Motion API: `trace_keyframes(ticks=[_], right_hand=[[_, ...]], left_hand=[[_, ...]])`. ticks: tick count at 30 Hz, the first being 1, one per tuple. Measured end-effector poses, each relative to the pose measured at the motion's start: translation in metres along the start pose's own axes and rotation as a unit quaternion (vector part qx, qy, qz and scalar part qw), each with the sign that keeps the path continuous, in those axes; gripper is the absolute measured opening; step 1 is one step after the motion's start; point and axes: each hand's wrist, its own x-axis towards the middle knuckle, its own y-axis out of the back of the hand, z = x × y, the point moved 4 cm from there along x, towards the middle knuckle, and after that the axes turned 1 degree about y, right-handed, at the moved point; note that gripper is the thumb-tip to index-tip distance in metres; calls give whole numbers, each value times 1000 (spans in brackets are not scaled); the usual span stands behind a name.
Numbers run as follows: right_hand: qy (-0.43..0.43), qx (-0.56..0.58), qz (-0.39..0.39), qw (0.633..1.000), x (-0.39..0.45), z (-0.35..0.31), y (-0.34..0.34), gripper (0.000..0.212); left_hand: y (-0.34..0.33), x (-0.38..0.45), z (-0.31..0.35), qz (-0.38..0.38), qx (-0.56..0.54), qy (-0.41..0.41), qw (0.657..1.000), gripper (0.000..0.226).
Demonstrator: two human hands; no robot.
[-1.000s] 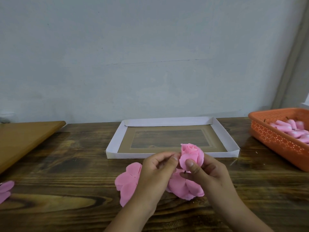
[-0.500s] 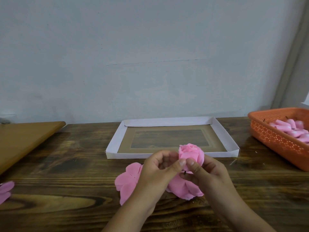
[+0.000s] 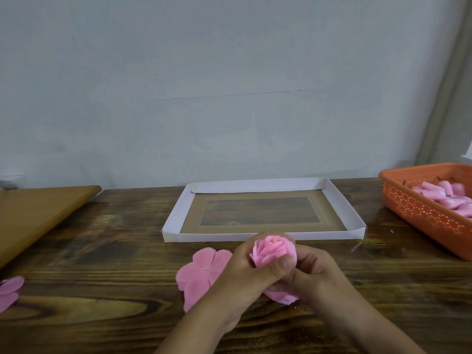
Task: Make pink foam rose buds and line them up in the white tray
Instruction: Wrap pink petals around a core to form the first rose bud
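Near edge, centre: the left hand (image 3: 245, 272) and the right hand (image 3: 316, 274) meet above the wooden table (image 3: 102, 251), both wrapped around one pink rose bud (image 3: 273, 249).
Left hand grip: its fingers are curled round the left side of the bud, and its thumb (image 3: 282, 264) lies across the bud's near face, pressing it.
Right hand grip: its fingers are curled against the bud's right side and underside, holding it; how exactly its fingertips lie is hidden behind the left thumb.
Rose bud: it is held upright off the table, its spiral centre facing up, just in front of the tray's near wall.
Under the hands: a flat pink petal sheet (image 3: 201, 274) lies on the table, partly covered by the left hand; more pink petal (image 3: 281, 296) hangs out below the hands.
Far left edge: another pink petal piece (image 3: 10, 290) lies on the table, cut off by the frame.
Left, further back: a lighter wooden board (image 3: 38, 213).
Behind the hands: the white tray (image 3: 176, 218), with a brown floor and no buds in it.
Far right: an orange basket (image 3: 419, 210) holds pink foam pieces (image 3: 444, 198).
Background: a pale wall (image 3: 229, 85).
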Motion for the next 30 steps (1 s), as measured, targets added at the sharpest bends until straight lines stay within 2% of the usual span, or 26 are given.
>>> trace_keyframes(ticks=[3,6,7,11,14,16,20,22,24,27,30], right_hand=[[6,-18,-3,1000,0,-3,1,18],[3,-46,-26,999,-1,-5,-2,11],[-6,-56,-31,998,-1,-5,-2,15],[-46,-58,-58,996,-3,-7,-2,36],[-73,-8,-63,995,-3,-5,-4,22],[-86,45,-59,994,-3,-2,-7,15],[-99,139,-84,982,-4,2,-11,40],[-103,158,-66,980,-4,5,-11,46],[-99,125,-37,987,-3,7,-11,39],[-116,60,-12,991,-3,5,-12,16],[-164,107,-39,980,-5,7,-13,27]], left_hand=[[0,-1,1,-1,1,-12,1000,90],[0,-2,2,-8,17,-30,999,52],[-1,-3,4,-12,20,-29,999,44],[-1,-5,6,-26,-4,-19,999,59],[-2,-5,5,-24,-8,-22,999,36],[-3,-4,4,-8,-25,-11,1000,42],[0,-5,3,16,-74,-14,997,51],[2,-5,4,37,-108,-5,993,52],[2,-4,5,56,-141,4,988,51],[1,-5,7,63,-176,-2,982,49],[0,-3,5,39,-159,-18,986,64]])
